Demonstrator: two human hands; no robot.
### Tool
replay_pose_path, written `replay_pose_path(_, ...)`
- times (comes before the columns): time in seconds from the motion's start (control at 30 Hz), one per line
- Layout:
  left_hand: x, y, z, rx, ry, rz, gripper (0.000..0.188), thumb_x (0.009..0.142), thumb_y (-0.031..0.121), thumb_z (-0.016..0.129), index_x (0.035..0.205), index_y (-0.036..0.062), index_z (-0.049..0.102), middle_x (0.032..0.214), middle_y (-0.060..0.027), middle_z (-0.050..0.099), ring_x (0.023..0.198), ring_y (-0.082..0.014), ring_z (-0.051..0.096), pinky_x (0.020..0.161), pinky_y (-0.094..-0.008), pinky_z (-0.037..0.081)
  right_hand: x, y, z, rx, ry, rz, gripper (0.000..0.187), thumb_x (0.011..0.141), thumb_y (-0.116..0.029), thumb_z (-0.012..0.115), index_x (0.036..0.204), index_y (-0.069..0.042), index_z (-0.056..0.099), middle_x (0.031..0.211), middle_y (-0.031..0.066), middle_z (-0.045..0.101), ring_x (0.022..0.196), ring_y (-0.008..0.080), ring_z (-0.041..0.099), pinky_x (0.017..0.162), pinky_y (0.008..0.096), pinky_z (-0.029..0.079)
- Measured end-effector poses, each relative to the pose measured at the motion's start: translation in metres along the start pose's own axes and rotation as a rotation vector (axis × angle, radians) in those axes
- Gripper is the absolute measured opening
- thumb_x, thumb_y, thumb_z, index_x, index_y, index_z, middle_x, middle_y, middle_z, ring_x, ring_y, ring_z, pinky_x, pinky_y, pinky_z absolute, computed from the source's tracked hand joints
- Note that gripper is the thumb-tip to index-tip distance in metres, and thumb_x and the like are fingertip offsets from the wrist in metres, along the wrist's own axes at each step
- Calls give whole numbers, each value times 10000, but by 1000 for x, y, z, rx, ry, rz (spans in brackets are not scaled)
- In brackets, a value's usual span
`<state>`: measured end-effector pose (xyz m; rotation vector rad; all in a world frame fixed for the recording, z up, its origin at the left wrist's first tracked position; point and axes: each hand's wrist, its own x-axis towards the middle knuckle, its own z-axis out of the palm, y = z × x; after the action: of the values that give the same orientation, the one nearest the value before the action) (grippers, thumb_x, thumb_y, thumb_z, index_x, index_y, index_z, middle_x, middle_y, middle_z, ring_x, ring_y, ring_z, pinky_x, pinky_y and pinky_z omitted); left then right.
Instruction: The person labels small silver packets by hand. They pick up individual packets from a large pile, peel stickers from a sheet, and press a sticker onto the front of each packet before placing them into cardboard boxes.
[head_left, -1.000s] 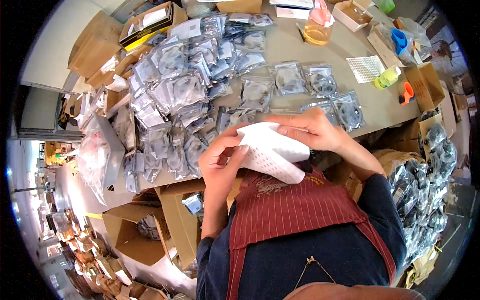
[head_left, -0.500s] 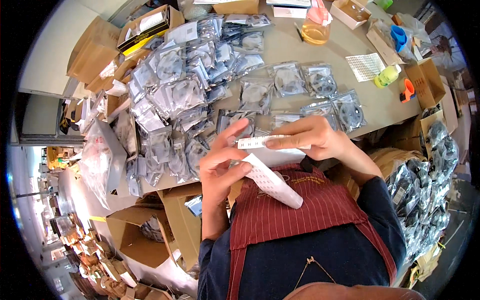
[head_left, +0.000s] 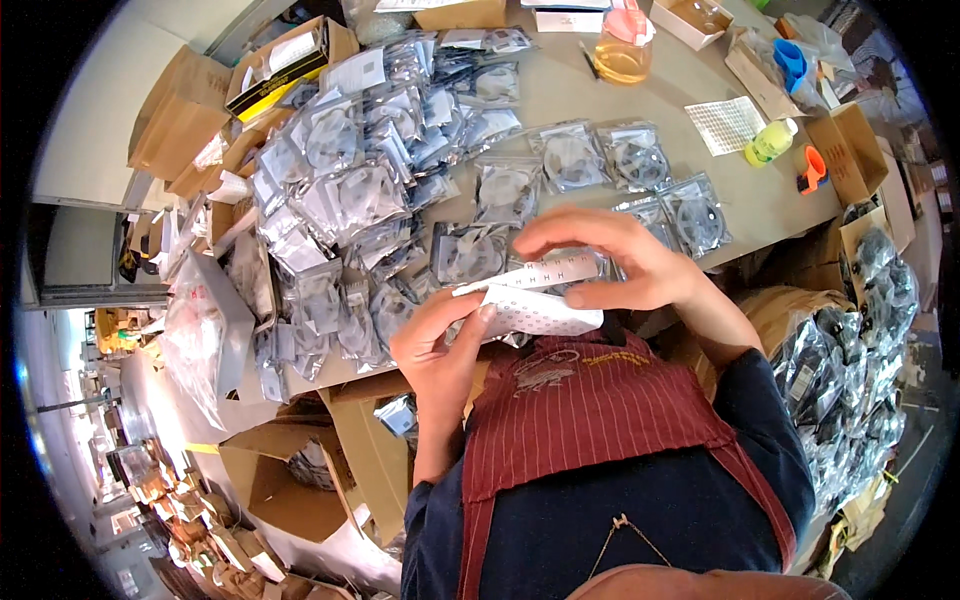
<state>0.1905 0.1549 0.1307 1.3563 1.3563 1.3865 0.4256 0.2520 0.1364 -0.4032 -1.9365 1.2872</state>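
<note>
My left hand (head_left: 440, 335) pinches a white sheet of labels (head_left: 540, 312) at its left end, thumb on the near side. The sheet is bent over into two layers, a strip with dark marks above and a patch with small squares below. My right hand (head_left: 635, 260) is arched over the sheet's right end, its fingers well apart from the thumb. The thumb touches the paper or lies just over it. Beyond the hands lie clear bags holding round grey parts (head_left: 470, 252), several spread singly and many in a large heap (head_left: 350, 180) at the left.
A jug of amber liquid (head_left: 623, 55), a yellow-green bottle (head_left: 770, 143), an orange tape holder (head_left: 812, 170) and a flat label sheet (head_left: 725, 125) stand or lie on the table (head_left: 560, 95). Open cartons (head_left: 280, 480) are below left; bagged black parts (head_left: 840, 390) are at the right.
My right hand has let go of its pinch on the label strip and spread its fingers. The hanging flap of the sheet has swung up and lies level between my hands.
</note>
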Motion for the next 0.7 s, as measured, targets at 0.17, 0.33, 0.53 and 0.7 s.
replay_pose_path(0.17,-3,-1,4,-13,7,7,155,796,-80,733,945,-41,722,914,-85,694,845,-138,622,757,-247,478,-2,7,12,-118,105,132,314,814,-123,781,1075,-24,637,956,68,672,875,167,646,775,312,514)
replay_pose_path(0.33,-6,-3,-2,-54,-46,2,151,798,-89,727,942,-42,721,926,-92,695,856,-140,624,764,-251,485,-9,4,17,1,144,223,270,839,-107,761,1081,-40,660,865,61,689,807,119,646,714,273,504)
replay_pose_path(0.53,-7,-8,0,-73,-11,13,158,805,-87,722,957,-41,716,923,-93,696,856,-139,623,765,-253,488,-8,-1,13,-198,75,158,317,835,-98,751,1122,-43,629,951,84,674,852,185,658,743,312,514)
replay_pose_path(0.7,-4,-4,1,-78,-25,-3,142,818,-80,714,955,-44,707,925,-91,691,851,-143,617,780,-260,483,-9,-1,8,-272,-3,97,351,829,-127,761,1134,-42,610,1005,95,654,890,220,657,781,334,513)
